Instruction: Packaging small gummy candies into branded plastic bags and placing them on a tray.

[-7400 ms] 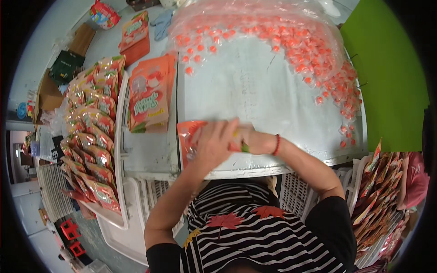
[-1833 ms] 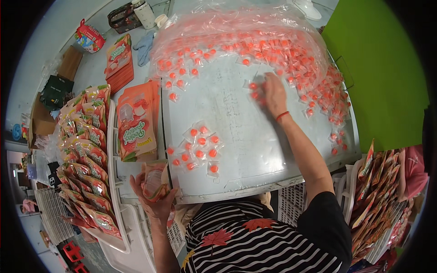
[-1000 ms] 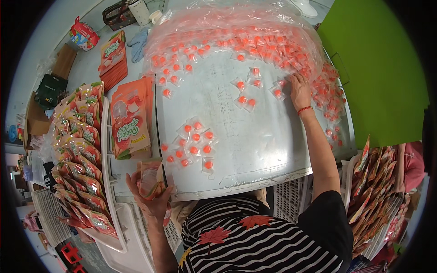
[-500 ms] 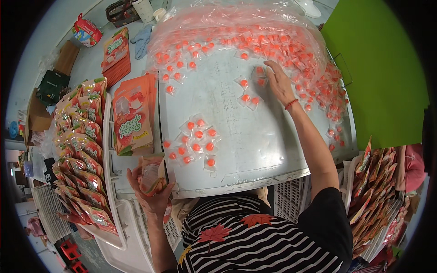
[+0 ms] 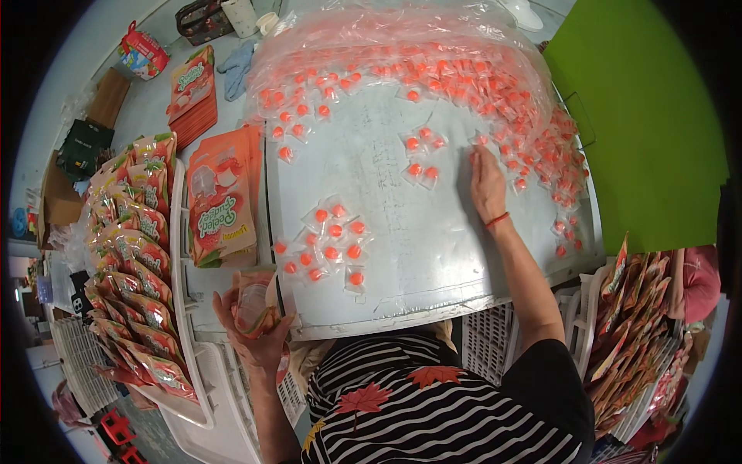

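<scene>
At the table's front left edge my left hand (image 5: pixel 256 332) is closed around a pink pouch (image 5: pixel 256 300) with a clear window. My right hand (image 5: pixel 488 185) reaches over the metal tabletop (image 5: pixel 417 247), fingers extended and slightly curved, the fingertips beside a wrapped red candy (image 5: pixel 481 140). Just left of it lies a small group of wrapped candies (image 5: pixel 415 169). A larger cluster of candies (image 5: pixel 331 252) rests nearer to me on the left. Whether the right fingertips touch the candy is unclear.
A large clear plastic bag (image 5: pixel 402 39) spills many wrapped candies across the back and right. Flat pouches (image 5: pixel 222 193) are stacked on the left, beside a white crate (image 5: pixel 179 309) of filled pouches (image 5: pixel 139 247). More pouches (image 5: pixel 630 332) stand at right, below a green panel (image 5: pixel 641 124).
My right hand has moved right and toward me, away from the small group, where another candy now lies alongside the rest. My left hand keeps its hold on the pouch.
</scene>
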`<control>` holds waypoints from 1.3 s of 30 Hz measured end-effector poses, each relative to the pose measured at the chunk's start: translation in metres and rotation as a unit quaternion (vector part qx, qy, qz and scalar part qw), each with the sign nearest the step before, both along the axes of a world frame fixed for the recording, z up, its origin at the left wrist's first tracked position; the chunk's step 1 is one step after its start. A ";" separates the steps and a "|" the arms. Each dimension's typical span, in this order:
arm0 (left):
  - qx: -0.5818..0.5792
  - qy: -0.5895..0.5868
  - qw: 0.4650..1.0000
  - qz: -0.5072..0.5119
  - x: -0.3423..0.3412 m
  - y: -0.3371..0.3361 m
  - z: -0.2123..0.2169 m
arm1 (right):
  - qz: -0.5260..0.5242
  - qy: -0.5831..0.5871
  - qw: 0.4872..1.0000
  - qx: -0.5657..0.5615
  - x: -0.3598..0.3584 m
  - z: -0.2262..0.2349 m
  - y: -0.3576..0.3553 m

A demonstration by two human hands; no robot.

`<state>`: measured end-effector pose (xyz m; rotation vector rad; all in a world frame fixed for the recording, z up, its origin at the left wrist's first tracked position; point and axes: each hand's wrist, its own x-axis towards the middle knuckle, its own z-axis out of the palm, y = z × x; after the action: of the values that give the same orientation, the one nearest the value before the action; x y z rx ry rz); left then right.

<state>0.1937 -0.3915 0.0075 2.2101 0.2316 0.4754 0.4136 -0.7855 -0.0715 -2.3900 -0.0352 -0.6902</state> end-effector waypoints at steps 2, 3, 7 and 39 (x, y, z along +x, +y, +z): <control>0.012 0.000 1.000 -0.004 0.004 -0.001 0.003 | 0.025 0.009 1.000 0.016 -0.006 -0.002 0.011; 0.015 -0.007 1.000 -0.007 0.006 -0.003 0.005 | 0.033 0.050 0.993 0.103 -0.006 0.005 0.019; 0.014 -0.013 1.000 -0.008 0.002 -0.003 0.007 | 0.086 0.056 0.979 0.173 0.017 0.010 0.018; 0.148 -0.041 0.987 -0.037 0.062 -0.042 -0.010 | 0.414 0.039 0.908 0.055 -0.034 0.075 0.163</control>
<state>0.2555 -0.4331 -0.0028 2.4711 0.0346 0.5882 0.3795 -0.6225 0.0032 -2.0089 -0.8943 -0.1741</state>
